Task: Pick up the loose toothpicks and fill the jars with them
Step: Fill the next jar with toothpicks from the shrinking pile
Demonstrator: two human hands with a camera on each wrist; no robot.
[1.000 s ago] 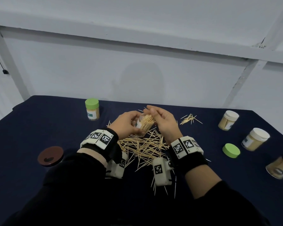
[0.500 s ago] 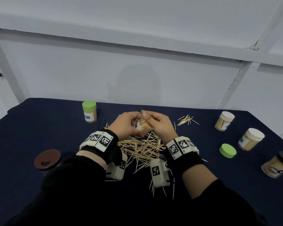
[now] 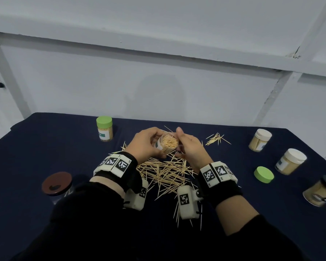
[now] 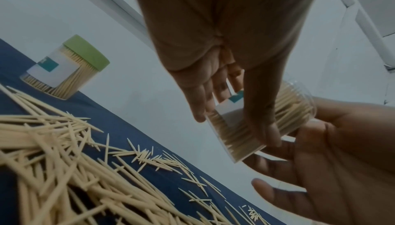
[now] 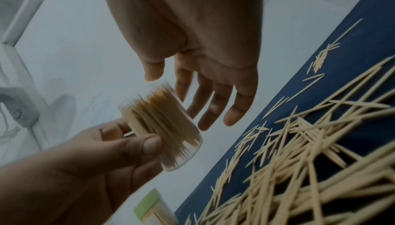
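Note:
My left hand (image 3: 149,144) grips a clear, lidless jar (image 3: 167,143) packed with toothpicks, tilted with its mouth toward me, above the table. The same jar (image 4: 262,124) shows in the left wrist view between thumb and fingers, and in the right wrist view the jar (image 5: 164,127) sits in the left hand's grip. My right hand (image 3: 188,146) hovers just right of the jar with straight, spread fingers (image 5: 213,103), holding nothing. A big heap of loose toothpicks (image 3: 166,172) lies on the dark blue cloth under both hands; a smaller bunch (image 3: 216,139) lies farther right.
A green-lidded full jar (image 3: 104,131) stands at the back left. A brown-lidded jar (image 3: 56,183) is near left. On the right stand two white-lidded jars (image 3: 260,139) (image 3: 290,161), a loose green lid (image 3: 263,174) and a dark-lidded jar (image 3: 322,192). A white wall rises behind the table.
My right hand has let its bunch of toothpicks into the jar and opened, drawing slightly to the right. The left hand has tipped the jar's mouth toward me.

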